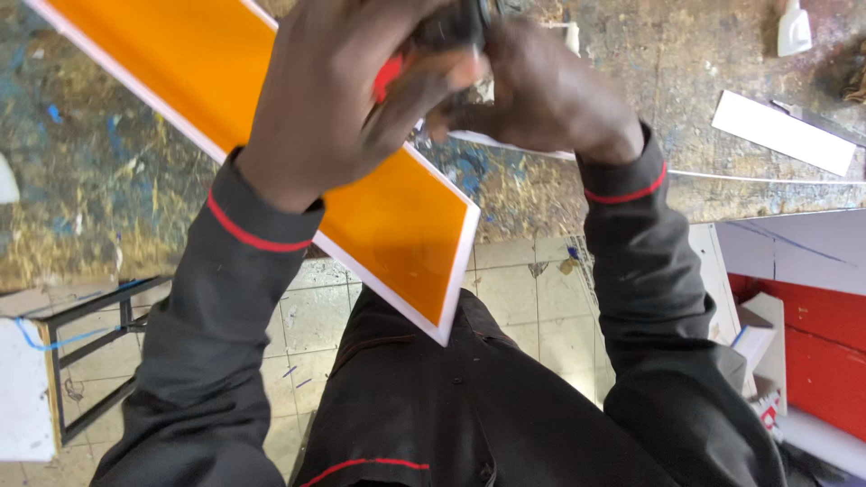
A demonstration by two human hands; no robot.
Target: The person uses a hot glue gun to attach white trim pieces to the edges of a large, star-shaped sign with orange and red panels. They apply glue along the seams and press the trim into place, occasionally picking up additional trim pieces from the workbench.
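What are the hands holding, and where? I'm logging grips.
Both hands, left hand and right hand, close on a small dark tool above the orange panel; exact grip is blurred.

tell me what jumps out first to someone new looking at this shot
A long orange panel with white edging slants across a paint-stained workbench, its corner overhanging the edge. Above it the left hand and right hand meet around a small dark object with a red part.

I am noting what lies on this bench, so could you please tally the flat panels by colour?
Orange panel with white edge, under the hands: 1
White strip, far right: 1
Total: 2
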